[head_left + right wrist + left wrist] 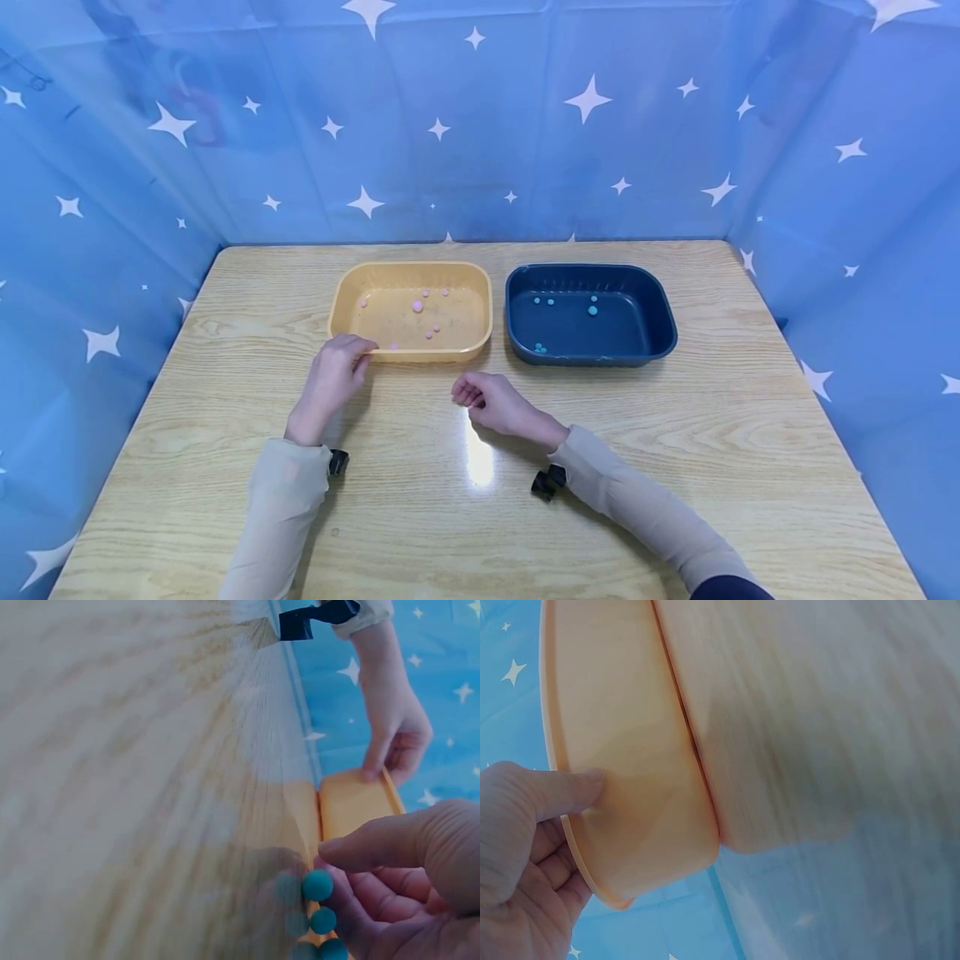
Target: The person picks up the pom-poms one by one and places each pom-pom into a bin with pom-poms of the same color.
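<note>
My left hand (335, 375) grips the near left rim of an orange plastic tub (480, 350). In the left wrist view its thumb (570, 791) presses the outer wall, with the other fingers over the rim. Just in front of the two tubs, my right hand (504, 404) is low over the table, fingers loosely bent. Beside its fingertips in the right wrist view are small teal balls (318, 885) in a row at the tabletop; the head view hides them. Pink balls (417, 307) lie in the orange tub, teal balls (592, 311) in the dark blue tub (660, 342).
The wooden table (420, 533) carries both tubs side by side near its back edge, with a narrow gap between them. Blue star-patterned curtains (480, 125) enclose the back and sides. Each wrist wears a small black camera (549, 482).
</note>
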{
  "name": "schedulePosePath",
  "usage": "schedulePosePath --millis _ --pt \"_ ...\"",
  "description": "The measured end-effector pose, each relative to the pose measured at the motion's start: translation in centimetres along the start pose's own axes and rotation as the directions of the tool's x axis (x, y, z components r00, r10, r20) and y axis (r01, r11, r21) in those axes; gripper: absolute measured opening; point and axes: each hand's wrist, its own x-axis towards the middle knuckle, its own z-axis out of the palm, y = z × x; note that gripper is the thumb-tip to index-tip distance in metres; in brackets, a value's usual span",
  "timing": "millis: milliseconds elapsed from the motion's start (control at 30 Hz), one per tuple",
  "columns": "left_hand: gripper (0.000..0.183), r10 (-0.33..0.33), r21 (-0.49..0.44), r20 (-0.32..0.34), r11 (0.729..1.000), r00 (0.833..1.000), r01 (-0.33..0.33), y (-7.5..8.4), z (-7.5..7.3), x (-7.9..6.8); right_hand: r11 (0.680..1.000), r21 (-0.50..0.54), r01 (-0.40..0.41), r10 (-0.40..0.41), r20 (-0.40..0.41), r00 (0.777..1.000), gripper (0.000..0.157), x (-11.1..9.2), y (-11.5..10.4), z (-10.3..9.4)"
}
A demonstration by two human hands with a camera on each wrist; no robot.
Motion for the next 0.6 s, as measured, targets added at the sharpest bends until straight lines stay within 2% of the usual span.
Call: schedulePosePath --millis 300,600 --pt "0.014 -0.003 -0.001 0.01 1.0 1.0 0.003 0.0 0.0 0.0 0.999 0.041 -0.023 0.025 -0.038 0.999 0.033 0.5 -0.5 -0.4" --pt "0.014 0.003 -0.001 0.003 1.0 1.0 -0.003 0.1 0.0 0.0 0.996 0.09 0.001 0.008 -0.098 0.995 0.028 1.0 -1.3 -1.0"
